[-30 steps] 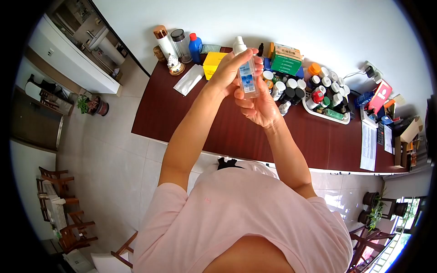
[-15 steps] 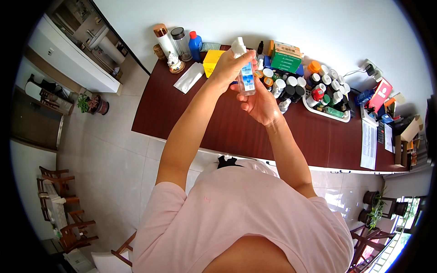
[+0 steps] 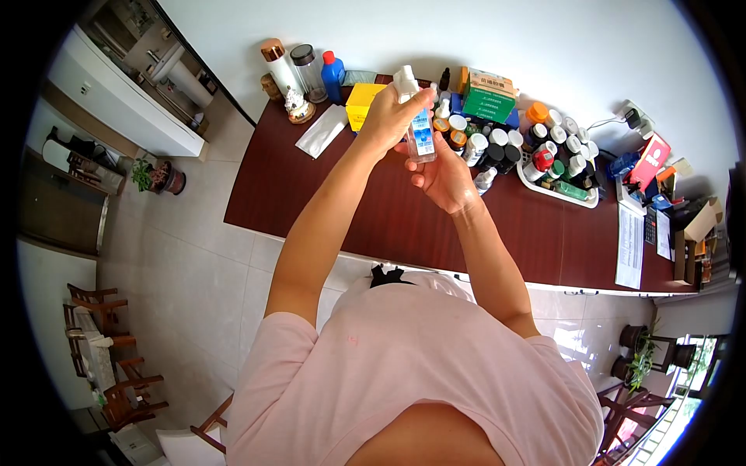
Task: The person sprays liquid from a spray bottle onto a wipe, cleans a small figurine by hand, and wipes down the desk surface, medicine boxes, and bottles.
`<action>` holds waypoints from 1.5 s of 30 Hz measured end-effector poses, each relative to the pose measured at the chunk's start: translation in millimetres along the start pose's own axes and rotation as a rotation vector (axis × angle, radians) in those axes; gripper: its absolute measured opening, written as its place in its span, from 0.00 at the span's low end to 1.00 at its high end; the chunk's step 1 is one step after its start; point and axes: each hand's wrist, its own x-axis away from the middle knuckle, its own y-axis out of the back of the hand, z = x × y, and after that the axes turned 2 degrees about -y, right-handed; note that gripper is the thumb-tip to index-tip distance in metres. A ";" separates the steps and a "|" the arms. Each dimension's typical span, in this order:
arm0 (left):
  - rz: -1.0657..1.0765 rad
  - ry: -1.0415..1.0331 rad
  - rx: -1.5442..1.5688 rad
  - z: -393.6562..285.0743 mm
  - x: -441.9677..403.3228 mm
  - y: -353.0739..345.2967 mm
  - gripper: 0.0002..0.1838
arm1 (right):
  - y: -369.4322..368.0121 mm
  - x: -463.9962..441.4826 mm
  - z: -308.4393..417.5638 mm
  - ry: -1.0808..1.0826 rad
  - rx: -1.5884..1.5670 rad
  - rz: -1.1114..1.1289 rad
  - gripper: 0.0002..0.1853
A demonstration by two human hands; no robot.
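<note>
Above the desk I hold a clear pump bottle (image 3: 423, 140) with a white top and a blue-and-white label facing me. My left hand (image 3: 388, 116) is closed around its upper part, the thumb lying across the bottle just below the pump head. Cupped at the lower part is my right hand (image 3: 447, 177), its thumb along the bottle's right side and its curled fingers partly hidden behind the base. Behind the hands stands a yellow box (image 3: 364, 102), and a group of small bottles (image 3: 475, 147) is to the right.
The dark red desk (image 3: 373, 221) carries a white tray (image 3: 559, 194) of bottles, green boxes (image 3: 488, 105), a folded white cloth or tissue (image 3: 322, 132), a blue bottle (image 3: 332, 76) with a red cap, a glass jar (image 3: 309, 74) and papers (image 3: 629, 248). Potted plants stand on the floor.
Both hands keep their hold on the pump bottle and have hardly moved. My right fingers shift slightly at the base.
</note>
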 end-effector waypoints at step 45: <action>-0.214 -0.410 -0.647 57.0 54.0 -29.1 0.25 | 35.5 -8.1 -18.2 0.246 0.640 -0.323 0.22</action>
